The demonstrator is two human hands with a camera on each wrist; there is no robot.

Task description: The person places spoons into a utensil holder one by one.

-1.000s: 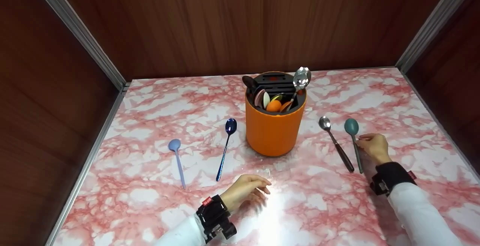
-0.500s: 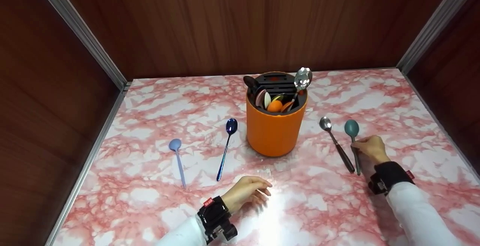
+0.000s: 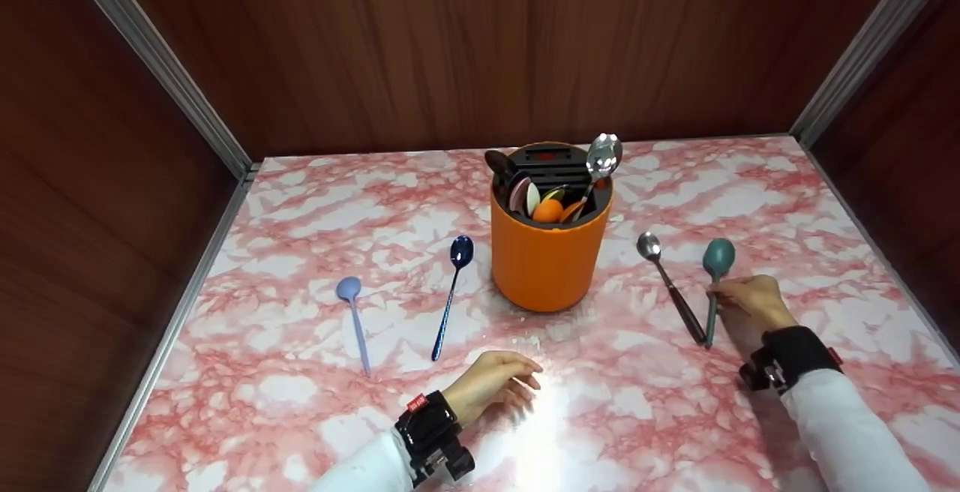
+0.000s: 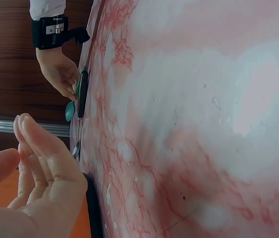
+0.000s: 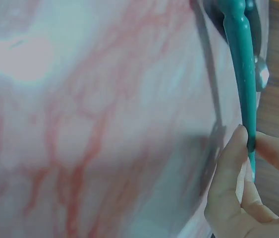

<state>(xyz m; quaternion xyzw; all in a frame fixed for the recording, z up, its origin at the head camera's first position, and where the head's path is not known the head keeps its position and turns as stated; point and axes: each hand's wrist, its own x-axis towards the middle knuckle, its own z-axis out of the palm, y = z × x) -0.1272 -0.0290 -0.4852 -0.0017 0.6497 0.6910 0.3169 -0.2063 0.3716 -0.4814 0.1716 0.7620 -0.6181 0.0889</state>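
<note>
My right hand point(image 3: 754, 300) pinches the handle of a teal spoon point(image 3: 719, 256) between thumb and fingers. In the right wrist view the teal handle point(image 5: 243, 74) runs up from the fingertips, with its shadow on the table beside it. The handle's end comes right at the dark handle of a metal spoon point(image 3: 679, 301) lying to the left. My left hand point(image 3: 491, 385) hovers low over the front middle of the table with relaxed, slightly bent fingers and holds nothing. In the left wrist view its fingers point(image 4: 45, 148) are seen close up, with the other hand beyond.
An orange utensil holder point(image 3: 546, 271) with a black top stands near the middle, several spoons inside and a silver spoon point(image 3: 603, 156) sticking out. Left of it lie a dark blue spoon point(image 3: 451, 293) and a light blue spoon point(image 3: 355, 323). Wood-grain panels point(image 3: 450, 49) enclose the table.
My right hand has taken hold of the teal spoon by its handle. The spoon's bowl has swung right and its handle end left, toward the metal spoon. The left hand has stayed put.
</note>
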